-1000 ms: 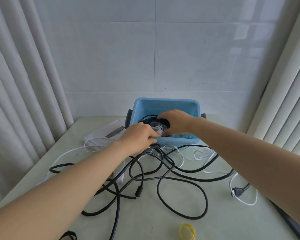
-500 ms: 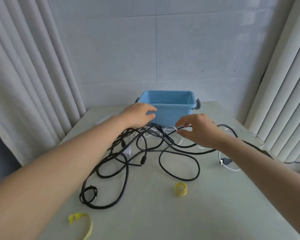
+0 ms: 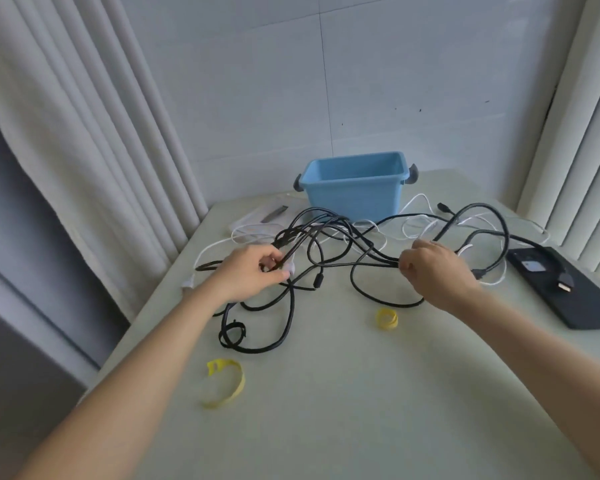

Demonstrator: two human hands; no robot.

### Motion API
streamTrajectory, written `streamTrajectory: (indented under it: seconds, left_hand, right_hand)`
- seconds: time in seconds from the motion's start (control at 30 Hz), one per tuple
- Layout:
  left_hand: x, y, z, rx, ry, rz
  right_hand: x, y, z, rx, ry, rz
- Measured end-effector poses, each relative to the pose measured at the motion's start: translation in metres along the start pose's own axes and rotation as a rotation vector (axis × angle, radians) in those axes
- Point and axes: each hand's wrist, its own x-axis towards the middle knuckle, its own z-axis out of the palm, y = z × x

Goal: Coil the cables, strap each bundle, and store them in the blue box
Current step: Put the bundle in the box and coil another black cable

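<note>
A tangle of black cables (image 3: pixel 329 247) and white cables (image 3: pixel 420 223) is spread across the pale green table (image 3: pixel 361 393) in front of the blue box (image 3: pixel 355 190), which stands at the back by the wall. My left hand (image 3: pixel 248 277) grips several black cable strands at the tangle's left side. My right hand (image 3: pixel 433 271) pinches a black strand at the tangle's right side. A rolled yellow strap (image 3: pixel 386 318) lies just below the cables. An open yellow strap (image 3: pixel 224 382) lies nearer, beside my left forearm.
A black flat device (image 3: pixel 568 289) with a plug on it lies at the table's right edge. White curtains hang on both sides. A white packet (image 3: pixel 257 220) sits left of the box. The table's left edge drops off beside my left arm.
My hands have come out of the box and back from it to the tangle, and each now holds black cable. The view has pulled back, showing more table and the black device.
</note>
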Motion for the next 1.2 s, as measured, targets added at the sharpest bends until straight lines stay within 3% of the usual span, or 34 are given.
streamTrajectory:
  seconds: [0.1, 0.23, 0.5, 0.57, 0.67, 0.73, 0.93, 1.1, 1.2]
  left_hand:
    - [-0.002, -0.011, 0.007, 0.001, 0.045, 0.015]
    - [0.002, -0.004, -0.002, -0.131, 0.262, 0.034]
    - [0.029, 0.029, -0.047, -0.624, 0.601, 0.065]
    - [0.033, 0.036, -0.049, -0.724, 0.636, 0.083]
    - [0.036, 0.05, -0.046, -0.855, 0.664, 0.109]
    - [0.037, 0.055, -0.044, -0.922, 0.674, 0.137]
    - [0.049, 0.061, -0.058, -1.093, 0.793, 0.149]
    - [0.061, 0.059, -0.068, -1.007, 0.865, 0.062]
    - [0.072, 0.051, -0.062, -0.801, 0.79, -0.068]
  right_hand:
    - [-0.002, -0.007, 0.004, 0.102, -0.012, 0.033]
    - [-0.007, -0.007, 0.007, 0.098, -0.102, 0.03]
    - [-0.007, -0.006, 0.007, 0.247, -0.029, 0.09]
    - [-0.007, -0.011, 0.004, 0.354, 0.049, 0.1]
    - [-0.005, -0.023, -0.007, 0.465, 0.349, 0.062]
    - [0.002, -0.026, -0.018, 0.437, 0.462, 0.041]
    - [0.036, 0.016, -0.024, -0.07, 0.065, 0.103]
    - [0.055, 0.01, -0.053, 0.104, 0.132, 0.086]
    - [0.067, 0.002, -0.075, 0.176, 0.102, 0.074]
